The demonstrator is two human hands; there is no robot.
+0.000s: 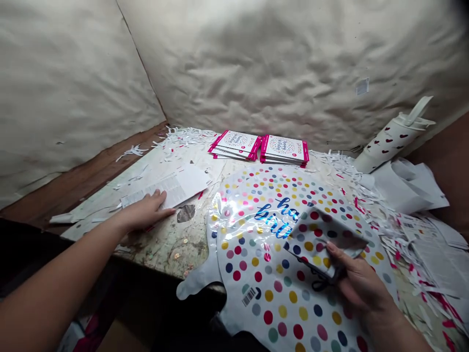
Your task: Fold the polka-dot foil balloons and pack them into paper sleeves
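L arm (69, 264) outstretched, L grip (146, 212) palm-down, L thumb (166, 213) out, R grip (361, 283) curled closed, R thumb (340, 254) uppermost

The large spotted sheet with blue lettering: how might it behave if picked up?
Probably floppy: the spotted sheet looks thin and spreads flat past the front edge of the table. Likely light for its size, being film-like. Perhaps slippery, given its glossy glare.

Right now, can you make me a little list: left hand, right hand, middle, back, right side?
Left hand: touching printed paper
Right hand: holding folded dotted foil; dark thing underneath, unclear
Middle: flat dotted foil, blue letters, barcode
Back: two pink-edged stacks
Right side: heart-patterned cup, white paper strips
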